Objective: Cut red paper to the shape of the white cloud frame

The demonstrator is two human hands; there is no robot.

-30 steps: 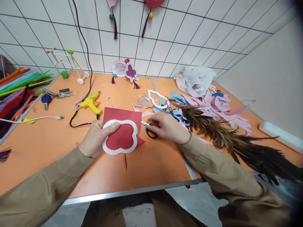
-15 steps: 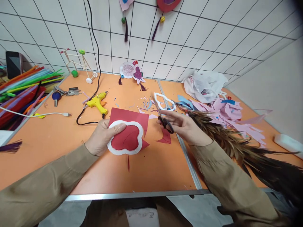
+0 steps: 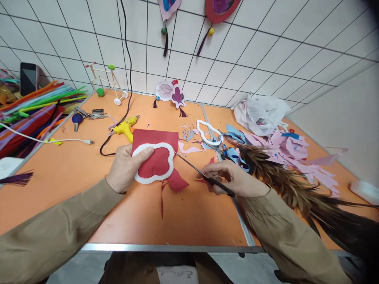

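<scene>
My left hand (image 3: 126, 163) pinches a sheet of red paper (image 3: 155, 136) together with a white scalloped frame (image 3: 171, 157) lying on its face, thumb on top. Red paper shows through the frame's opening. In my right hand (image 3: 227, 177) is a pair of black-handled scissors (image 3: 213, 182), the blades pointing left and their tips at the right edge of the frame and sheet. Whether the tips touch the paper I cannot tell. Below the sheet lie a red paper scrap (image 3: 178, 180) and a thin red strip (image 3: 162, 201).
A yellow glue gun (image 3: 126, 128) lies behind my left hand. Another white frame (image 3: 203, 128), blue and pink paper scraps (image 3: 287, 146), brown feathers (image 3: 275, 169) and a plastic bag (image 3: 260, 112) are on the right. Keys (image 3: 89, 115) and colourful pipe cleaners (image 3: 44, 102) lie left.
The scissors have swung from pointing up to pointing left, and their tips have come to the sheet's right edge. The sheet and frame have shifted slightly up and left. The view has moved a little.
</scene>
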